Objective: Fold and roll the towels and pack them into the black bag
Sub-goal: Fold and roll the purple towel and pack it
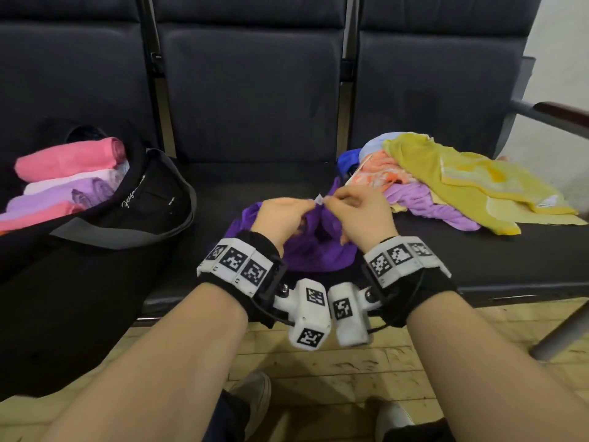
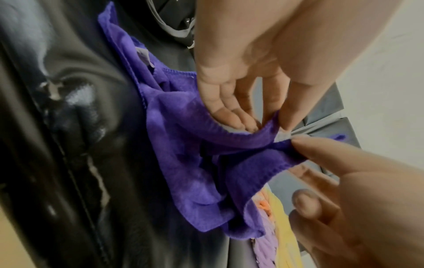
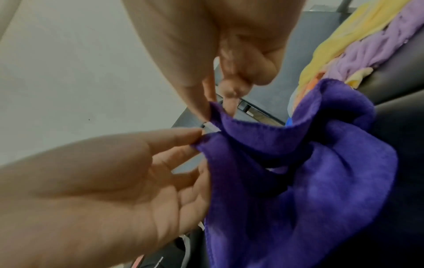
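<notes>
A dark purple towel (image 1: 315,250) (image 2: 183,163) (image 3: 309,181) lies crumpled on the middle seat, its top edge lifted. My left hand (image 1: 309,205) (image 2: 268,125) (image 3: 195,141) and right hand (image 1: 331,201) (image 2: 298,145) (image 3: 213,108) pinch that edge close together, either side of a small white label (image 1: 319,198) (image 2: 283,136) (image 3: 210,127). The black bag (image 1: 153,199) lies open on the left seat. Inside it are rolled towels: pink (image 1: 70,157), pale pink (image 1: 79,181) and lilac (image 1: 63,196).
A loose pile of towels (image 1: 446,180), yellow, orange, lilac and blue, covers the right seat. The bag's grey strap (image 1: 127,239) trails toward the middle seat. The seat's front edge (image 1: 510,287) drops to a wooden floor (image 1: 318,371). An armrest (image 1: 561,114) stands at far right.
</notes>
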The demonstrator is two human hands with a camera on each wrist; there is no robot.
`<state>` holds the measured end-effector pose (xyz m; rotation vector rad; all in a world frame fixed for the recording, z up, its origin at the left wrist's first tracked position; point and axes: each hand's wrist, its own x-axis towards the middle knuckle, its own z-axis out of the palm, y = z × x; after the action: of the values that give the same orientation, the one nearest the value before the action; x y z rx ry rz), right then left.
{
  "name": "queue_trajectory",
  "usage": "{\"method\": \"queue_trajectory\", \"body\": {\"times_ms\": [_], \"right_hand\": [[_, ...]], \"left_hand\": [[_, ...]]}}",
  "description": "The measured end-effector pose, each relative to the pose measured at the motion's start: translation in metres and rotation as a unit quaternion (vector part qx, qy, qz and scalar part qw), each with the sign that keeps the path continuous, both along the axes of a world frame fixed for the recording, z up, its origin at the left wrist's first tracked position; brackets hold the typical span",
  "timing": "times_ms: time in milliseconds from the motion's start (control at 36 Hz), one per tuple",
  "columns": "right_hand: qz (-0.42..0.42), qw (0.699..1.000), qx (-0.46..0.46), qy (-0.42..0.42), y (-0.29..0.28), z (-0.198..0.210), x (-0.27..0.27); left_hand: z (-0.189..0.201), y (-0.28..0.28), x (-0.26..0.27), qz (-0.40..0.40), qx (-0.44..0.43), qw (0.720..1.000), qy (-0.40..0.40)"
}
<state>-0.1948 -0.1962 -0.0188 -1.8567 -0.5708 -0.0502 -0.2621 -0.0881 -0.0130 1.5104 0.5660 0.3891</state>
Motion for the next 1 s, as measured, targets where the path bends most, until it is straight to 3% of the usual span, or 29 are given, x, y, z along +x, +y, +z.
{"method": "queue_trajectory", "body": {"times_ms": [83,250,333,444,556,1000], "right_hand": [[-0.048,0.996,-0.043,-0.062,0.002,-0.006,-0.002],[-0.136,0.99,0.046,0.0,0.003,-0.008,0.006],[-0.087,0.995,0.045,-0.012,0.003,-0.007,0.003],[0.007,0.998,-0.033,-0.055,0.001,-0.007,0.002],[0.049,0.997,-0.042,-0.031,-0.005,-0.004,0.001],[0.111,0.984,-0.117,-0.07,-0.009,-0.002,-0.004]], "left_hand": [[-0.001,-0.005,-0.004,-0.028,-0.02,0.999,0.021],[0.003,-0.01,-0.007,-0.06,-0.062,0.996,0.025],[0.003,-0.011,-0.01,-0.059,-0.066,0.996,0.015],[0.005,-0.01,-0.011,-0.054,-0.077,0.996,-0.002],[0.004,-0.006,-0.012,-0.049,-0.067,0.997,-0.009],[0.003,-0.001,-0.009,-0.06,-0.035,0.997,-0.019]]}}
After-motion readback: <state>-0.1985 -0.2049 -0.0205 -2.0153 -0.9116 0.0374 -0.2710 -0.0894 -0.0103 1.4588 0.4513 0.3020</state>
